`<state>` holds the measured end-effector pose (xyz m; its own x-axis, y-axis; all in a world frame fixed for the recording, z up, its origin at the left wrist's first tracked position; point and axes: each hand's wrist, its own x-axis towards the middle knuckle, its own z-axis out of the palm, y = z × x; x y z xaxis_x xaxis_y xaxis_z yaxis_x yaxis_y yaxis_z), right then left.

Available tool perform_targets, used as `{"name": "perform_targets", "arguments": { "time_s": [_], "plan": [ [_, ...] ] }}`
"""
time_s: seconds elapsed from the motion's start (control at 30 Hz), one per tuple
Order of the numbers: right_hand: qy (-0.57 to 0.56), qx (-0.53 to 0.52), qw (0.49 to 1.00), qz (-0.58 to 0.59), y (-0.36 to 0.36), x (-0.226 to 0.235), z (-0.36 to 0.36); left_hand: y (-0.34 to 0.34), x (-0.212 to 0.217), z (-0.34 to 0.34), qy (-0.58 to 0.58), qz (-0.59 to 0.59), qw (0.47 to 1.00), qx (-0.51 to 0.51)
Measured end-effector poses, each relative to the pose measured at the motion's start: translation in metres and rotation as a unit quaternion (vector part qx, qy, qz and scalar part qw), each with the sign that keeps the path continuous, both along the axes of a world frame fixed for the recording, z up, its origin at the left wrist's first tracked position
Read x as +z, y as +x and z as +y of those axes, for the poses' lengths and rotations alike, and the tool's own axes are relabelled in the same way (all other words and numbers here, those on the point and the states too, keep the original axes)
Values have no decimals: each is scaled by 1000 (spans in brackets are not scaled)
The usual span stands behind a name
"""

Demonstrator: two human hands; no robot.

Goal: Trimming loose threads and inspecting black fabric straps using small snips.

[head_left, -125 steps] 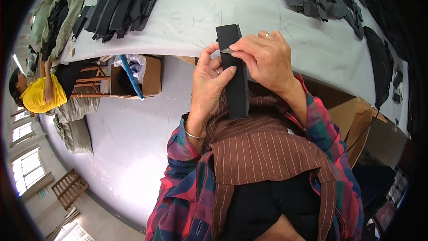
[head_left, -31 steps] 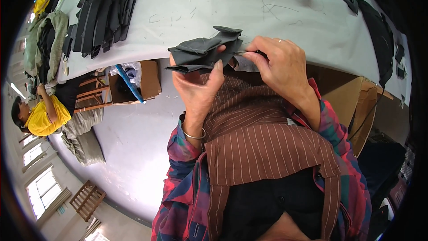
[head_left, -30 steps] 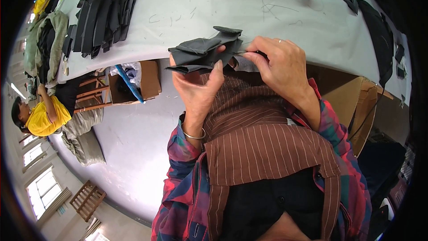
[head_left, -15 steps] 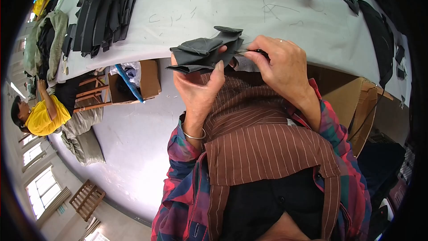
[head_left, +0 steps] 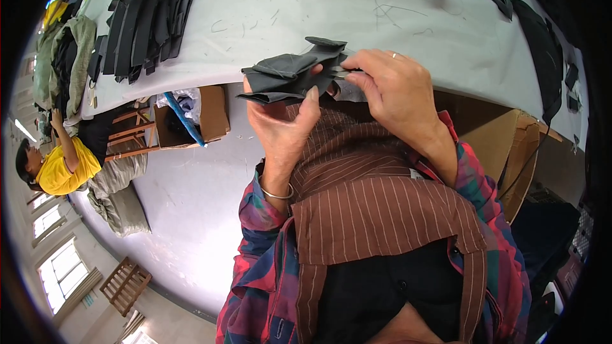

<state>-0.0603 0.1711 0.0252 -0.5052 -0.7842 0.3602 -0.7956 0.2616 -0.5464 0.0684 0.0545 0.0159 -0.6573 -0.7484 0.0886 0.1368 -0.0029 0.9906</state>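
Folded grey fabric piece point(head_left: 290, 76) — gripped by left hand point(head_left: 287, 124) and right hand point(head_left: 395, 92), both closed on it — above bench point(head_left: 287, 6) edge.

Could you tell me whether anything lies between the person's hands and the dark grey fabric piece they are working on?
Nothing visible does. The left hand and right hand both already grip the folded dark grey fabric piece directly, held just above the near edge of the pale table. The fabric stacks lie well away.
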Motion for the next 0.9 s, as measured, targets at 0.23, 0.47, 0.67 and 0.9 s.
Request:
{"name": "perform_targets", "arguments": {
  "time_s": [0.23,0.47,0.67,0.9],
  "plan": [
    [39,-6,998,45,7,3,-5,0,0,0,-1,-9,1000,-5],
    [73,-25,995,61,11,4,-9,-1,0,2,-10,-10,1000,-5],
    [79,-31,995,51,12,3,-11,-1,-3,1,-8,-9,1000,-4],
    [102,-41,993,32,9,4,-10,0,-4,0,-5,-11,1000,-5]
  ]
}}
